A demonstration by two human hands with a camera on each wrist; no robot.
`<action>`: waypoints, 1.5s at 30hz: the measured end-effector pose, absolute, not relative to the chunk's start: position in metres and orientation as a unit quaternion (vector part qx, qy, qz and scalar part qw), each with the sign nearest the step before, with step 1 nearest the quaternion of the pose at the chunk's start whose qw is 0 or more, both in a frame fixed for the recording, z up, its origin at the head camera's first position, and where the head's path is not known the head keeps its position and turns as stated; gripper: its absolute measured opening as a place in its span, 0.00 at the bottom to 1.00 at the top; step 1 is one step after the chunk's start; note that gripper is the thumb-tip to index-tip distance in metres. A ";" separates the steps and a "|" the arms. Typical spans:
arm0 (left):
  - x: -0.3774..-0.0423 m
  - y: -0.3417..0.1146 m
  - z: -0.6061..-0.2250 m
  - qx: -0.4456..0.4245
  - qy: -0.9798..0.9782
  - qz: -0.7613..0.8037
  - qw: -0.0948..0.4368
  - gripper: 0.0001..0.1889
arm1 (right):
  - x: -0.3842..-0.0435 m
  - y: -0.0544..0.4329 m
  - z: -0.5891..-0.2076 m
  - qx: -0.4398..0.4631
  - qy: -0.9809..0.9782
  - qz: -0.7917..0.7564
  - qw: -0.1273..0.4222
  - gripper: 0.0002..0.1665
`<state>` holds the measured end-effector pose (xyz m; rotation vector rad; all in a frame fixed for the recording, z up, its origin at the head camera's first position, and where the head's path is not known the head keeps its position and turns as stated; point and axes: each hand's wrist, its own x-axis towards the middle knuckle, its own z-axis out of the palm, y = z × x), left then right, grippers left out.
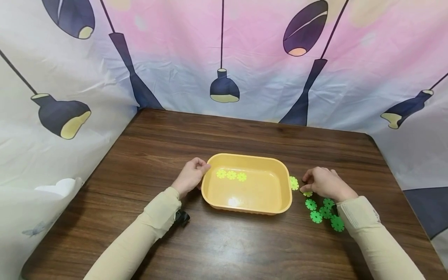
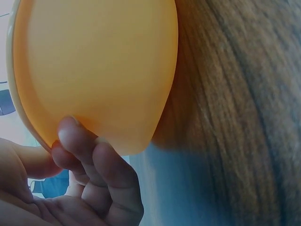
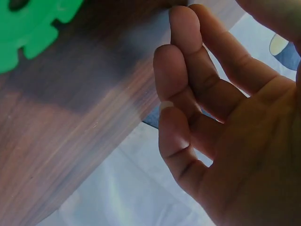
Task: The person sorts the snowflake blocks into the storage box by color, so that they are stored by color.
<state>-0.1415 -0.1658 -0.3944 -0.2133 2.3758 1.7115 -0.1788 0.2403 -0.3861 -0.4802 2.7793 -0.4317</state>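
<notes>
one worktop [image 1: 164, 144], one tray [image 1: 252, 192], three yellow discs [image 1: 231, 175] in the tray, two outer yellow discs [image 1: 294, 183] right of the tray, five green discs [image 1: 325, 212] visible right of the tray, one left hand [image 1: 190, 175], one right hand [image 1: 326, 184]

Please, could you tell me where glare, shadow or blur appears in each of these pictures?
Head view: a bright glare spot on the floor of the yellow tray, softer sheen on the table; left wrist view: dim, with shadow beside the tray and soft-looking wood grain; right wrist view: broad, soft-edged shadow near the green disc.
</notes>
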 end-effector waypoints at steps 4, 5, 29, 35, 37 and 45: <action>-0.142 -0.165 -0.394 -0.074 0.807 0.577 0.103 0.11 | -0.180 0.239 -0.386 -0.172 0.965 -0.145 0.139 0.18; -0.143 -0.165 -0.394 -0.074 0.807 0.576 0.104 0.11 | -0.181 0.239 -0.386 -0.174 0.964 -0.143 0.138 0.18; -0.143 -0.165 -0.392 -0.074 0.811 0.571 0.104 0.11 | -0.185 0.222 -0.387 -0.181 0.963 -0.136 0.144 0.08; -0.143 -0.164 -0.393 -0.076 0.810 0.572 0.107 0.11 | -0.185 0.221 -0.382 -0.198 0.956 -0.133 0.169 0.06; -0.143 -0.165 -0.393 -0.076 0.810 0.571 0.108 0.11 | -0.185 0.220 -0.380 -0.201 0.955 -0.130 0.175 0.08; -0.143 -0.166 -0.394 -0.077 0.808 0.574 0.108 0.11 | -0.185 0.216 -0.383 -0.185 0.962 -0.123 0.161 0.11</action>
